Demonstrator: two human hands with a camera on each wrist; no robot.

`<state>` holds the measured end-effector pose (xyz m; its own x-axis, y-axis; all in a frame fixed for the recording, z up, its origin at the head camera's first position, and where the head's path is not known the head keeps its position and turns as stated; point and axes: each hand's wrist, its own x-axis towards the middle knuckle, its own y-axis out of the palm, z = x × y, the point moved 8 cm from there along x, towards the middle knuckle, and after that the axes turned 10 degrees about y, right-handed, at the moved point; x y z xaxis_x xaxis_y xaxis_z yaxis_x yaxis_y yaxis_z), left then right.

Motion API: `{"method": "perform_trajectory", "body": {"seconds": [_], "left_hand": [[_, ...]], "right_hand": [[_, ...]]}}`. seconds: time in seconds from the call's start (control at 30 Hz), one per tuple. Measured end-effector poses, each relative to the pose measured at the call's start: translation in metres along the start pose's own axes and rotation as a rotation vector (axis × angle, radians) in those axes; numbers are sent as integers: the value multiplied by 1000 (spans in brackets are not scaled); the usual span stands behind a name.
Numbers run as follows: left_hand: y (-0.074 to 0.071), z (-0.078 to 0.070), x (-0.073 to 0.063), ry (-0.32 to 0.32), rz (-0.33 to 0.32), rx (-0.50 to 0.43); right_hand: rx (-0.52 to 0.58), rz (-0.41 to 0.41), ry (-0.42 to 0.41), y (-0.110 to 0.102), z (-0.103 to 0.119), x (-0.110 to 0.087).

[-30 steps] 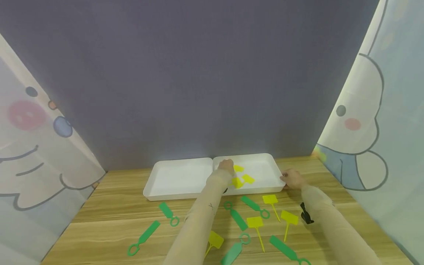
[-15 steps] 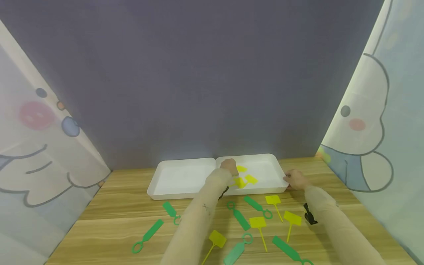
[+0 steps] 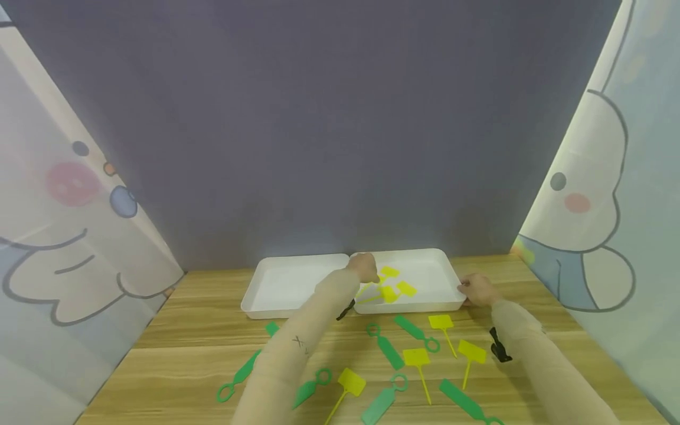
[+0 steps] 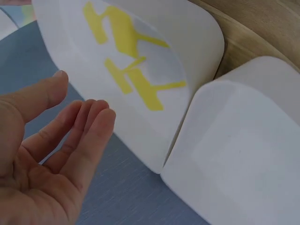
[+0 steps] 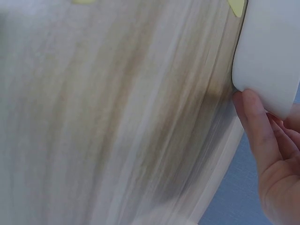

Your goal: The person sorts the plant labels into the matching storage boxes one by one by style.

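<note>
My left hand (image 3: 363, 267) is over the left part of the right-hand white tray (image 3: 425, 260). In the left wrist view its fingers bend loosely, with nothing between them and the thumb. Several yellow T-shaped plant labels (image 4: 145, 89) lie inside that tray, close by the hand. At the tray's right end, my right hand (image 3: 476, 290) pinches the wall; the right wrist view has its fingers (image 5: 260, 124) against the outer side and the thumb at the rim. A second white tray (image 3: 297, 277) stands against the first on the left, with nothing in it.
On the wooden table (image 3: 175, 336) in front of the trays lie several green ring-ended tags (image 3: 390, 352) and more yellow labels (image 3: 417, 358). A grey backdrop (image 3: 319, 147) rises behind the trays, and printed curtains (image 3: 595, 147) hang at both sides.
My left hand has shifted slightly left of the labels, uncovering more yellow in the tray. The left forearm swung left, revealing a green tag. My right hand stays at the tray's end.
</note>
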<state>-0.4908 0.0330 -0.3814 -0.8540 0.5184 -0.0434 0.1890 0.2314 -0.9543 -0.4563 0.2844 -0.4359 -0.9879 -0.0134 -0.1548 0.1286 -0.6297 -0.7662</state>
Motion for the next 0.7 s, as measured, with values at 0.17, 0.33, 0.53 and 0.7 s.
{"method": "perform_trajectory", "body": {"seconds": [0.17, 0.33, 0.53, 0.7], "left_hand": [[-11, -4, -16, 25, 19, -104], [-21, -9, -31, 47, 24, -122], [-26, -16, -57, 82, 31, -99], [-25, -17, -85, 99, 45, -53]], "right_hand": [[14, -11, -17, -1, 1, 2], [24, -1, -12, -3, 1, 1], [11, 8, -11, -1, -2, 0], [18, 9, -10, 1, -2, 0]]}}
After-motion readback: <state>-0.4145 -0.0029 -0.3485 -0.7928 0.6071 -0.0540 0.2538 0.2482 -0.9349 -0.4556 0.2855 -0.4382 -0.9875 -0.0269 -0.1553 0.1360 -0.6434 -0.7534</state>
